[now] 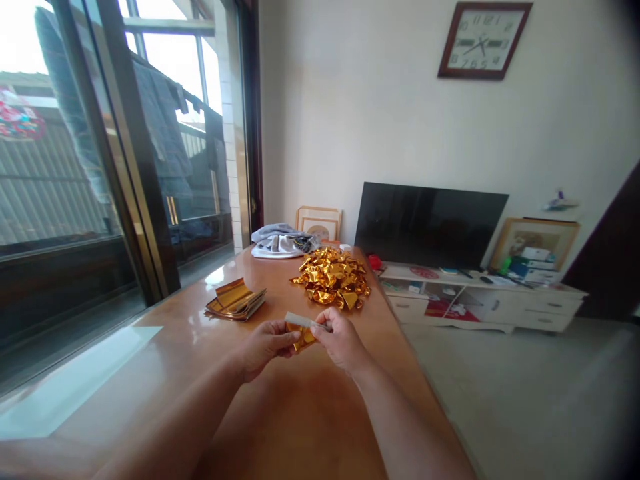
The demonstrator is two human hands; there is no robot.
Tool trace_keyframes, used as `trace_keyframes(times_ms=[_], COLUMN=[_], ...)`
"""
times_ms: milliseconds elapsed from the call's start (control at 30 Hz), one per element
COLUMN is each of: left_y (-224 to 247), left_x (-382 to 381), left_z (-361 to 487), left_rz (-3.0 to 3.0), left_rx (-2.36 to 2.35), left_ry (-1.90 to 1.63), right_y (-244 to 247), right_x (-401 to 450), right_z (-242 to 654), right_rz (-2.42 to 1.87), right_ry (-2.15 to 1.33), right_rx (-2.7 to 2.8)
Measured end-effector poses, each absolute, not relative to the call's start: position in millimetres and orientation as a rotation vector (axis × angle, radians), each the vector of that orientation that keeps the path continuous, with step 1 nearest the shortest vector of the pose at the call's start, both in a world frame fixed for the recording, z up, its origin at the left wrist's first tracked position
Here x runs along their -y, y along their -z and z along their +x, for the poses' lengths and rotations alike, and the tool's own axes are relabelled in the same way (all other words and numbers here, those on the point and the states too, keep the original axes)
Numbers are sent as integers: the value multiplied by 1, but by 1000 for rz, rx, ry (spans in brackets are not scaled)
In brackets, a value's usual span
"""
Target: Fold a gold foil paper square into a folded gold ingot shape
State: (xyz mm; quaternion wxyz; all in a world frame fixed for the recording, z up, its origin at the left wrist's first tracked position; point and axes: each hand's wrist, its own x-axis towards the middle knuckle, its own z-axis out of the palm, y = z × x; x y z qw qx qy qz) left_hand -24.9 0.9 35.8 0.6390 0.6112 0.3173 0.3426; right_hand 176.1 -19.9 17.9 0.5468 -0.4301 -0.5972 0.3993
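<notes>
Between my two hands is a sheet of gold foil paper (305,339), partly folded, with its pale grey back showing along the top. My left hand (270,345) pinches its left side, and my right hand (340,339) grips the right side between thumb and fingers. Both hands are just above the wooden table (300,413). Beyond them lies a heap of folded gold foil pieces (334,277). Left of the heap rests a stack of flat gold foil sheets (237,300), slightly curled at the edges.
A bundle of grey cloth (283,241) lies at the table's far end, near a small white box (345,247). To the right, past the table edge, a low white cabinet (535,308) carries a television (430,223). A glass sliding door (135,153) stands along the left.
</notes>
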Motion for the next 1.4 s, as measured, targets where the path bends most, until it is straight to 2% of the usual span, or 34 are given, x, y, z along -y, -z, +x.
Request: trace_keyframes(times_ms=[267,700,900,1400], left_y=[-48,-36,-22,-14], left_x=[-3,1,1,-3], left_z=[-16,2,3,-8], left_rz=[1402,1385,1393,1421], left_rx=[-801,-670,-710,-815], left_ry=[-910,-943,-1074,-1045], right_y=[-22,-27,-22,-12], right_x=[22,22,21,20], right_z=[169,174,173,174], right_rz=[-888,-868,-898,-993], right_ry=[-1245,-1155,-1206,-1230], right_rx=[1152,1180,1131,1172])
